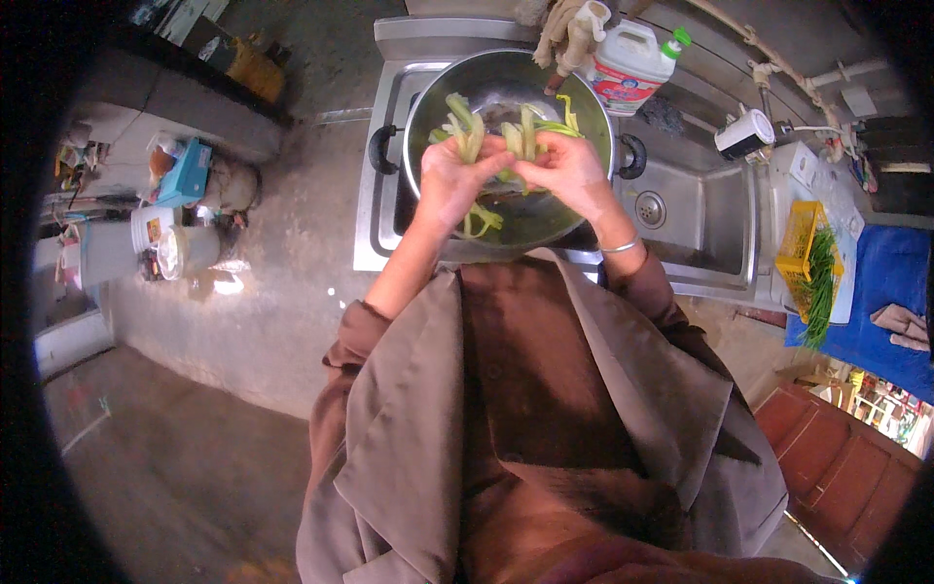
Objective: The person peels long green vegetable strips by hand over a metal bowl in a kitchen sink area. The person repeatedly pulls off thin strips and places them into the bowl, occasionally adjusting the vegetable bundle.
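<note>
Both hands are held close together over a large round metal pan (pixel 540 230) with two black side handles. My left hand (pixel 456 171) grips a bunch of pale green vegetable stalks (pixel 469 136) that point up and away from me. Another bunch of stalks (pixel 520 139) is in my right hand (pixel 573 168), beside the first, and the thumbs nearly meet between them. Leafy green pieces (pixel 481 219) hang or lie below my left hand; which of the two I cannot tell. More green and yellow stems (pixel 565 120) show past my right hand. The hands hide part of the pan's inside.
A stainless steel sink (pixel 686 197) adjoins the pan on the right. Behind it stand a white jug with a red label (pixel 631 66) and a green pump top (pixel 680 40). Farther right, a yellow plastic basket (pixel 799 237) holds long green leaves (pixel 821 277). White buckets (pixel 190 252) stand at left.
</note>
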### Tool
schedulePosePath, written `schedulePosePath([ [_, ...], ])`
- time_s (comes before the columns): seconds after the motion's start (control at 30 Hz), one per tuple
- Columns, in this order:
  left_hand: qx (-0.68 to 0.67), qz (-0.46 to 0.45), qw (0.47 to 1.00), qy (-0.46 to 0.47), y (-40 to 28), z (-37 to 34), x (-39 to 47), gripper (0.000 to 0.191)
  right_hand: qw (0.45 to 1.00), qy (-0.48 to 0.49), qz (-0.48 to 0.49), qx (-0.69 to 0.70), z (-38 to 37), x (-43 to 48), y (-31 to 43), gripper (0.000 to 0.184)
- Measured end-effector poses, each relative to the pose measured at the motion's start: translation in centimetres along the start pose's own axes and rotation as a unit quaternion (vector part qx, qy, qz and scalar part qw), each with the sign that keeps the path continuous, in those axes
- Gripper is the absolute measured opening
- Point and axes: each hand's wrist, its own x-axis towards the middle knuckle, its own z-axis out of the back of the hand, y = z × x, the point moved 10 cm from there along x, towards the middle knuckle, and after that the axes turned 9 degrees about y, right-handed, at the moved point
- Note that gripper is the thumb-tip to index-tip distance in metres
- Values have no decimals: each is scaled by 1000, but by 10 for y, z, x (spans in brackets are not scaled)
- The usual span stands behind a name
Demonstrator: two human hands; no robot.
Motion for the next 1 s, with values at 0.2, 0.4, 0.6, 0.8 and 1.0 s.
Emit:
schedulePosePath([
  [0.2, 39, 42, 998, 27, 5, 0, -2, 20, 999, -30, 3, -21, 3, -2, -7, 20],
  [0.4, 63, 28, 997, 29, 6, -1, -2, 20, 998, -47, -4, -28, -1, -7, 3, 15],
  [0.6, 61, 9, 996, 63, 6, -8, -1, 23, 996, -37, 15, 76, -15, -10, 11, 19],
  [0.8, 26, 35, 996, 76, 8, -10, -5, 29, 980, -21, 15, 198, -20, -11, 3, 18],
  [1.0, 38, -18, 998, 43, 1, -1, -8, 24, 941, -75, 25, 330, -11, -12, -11, 17],
])
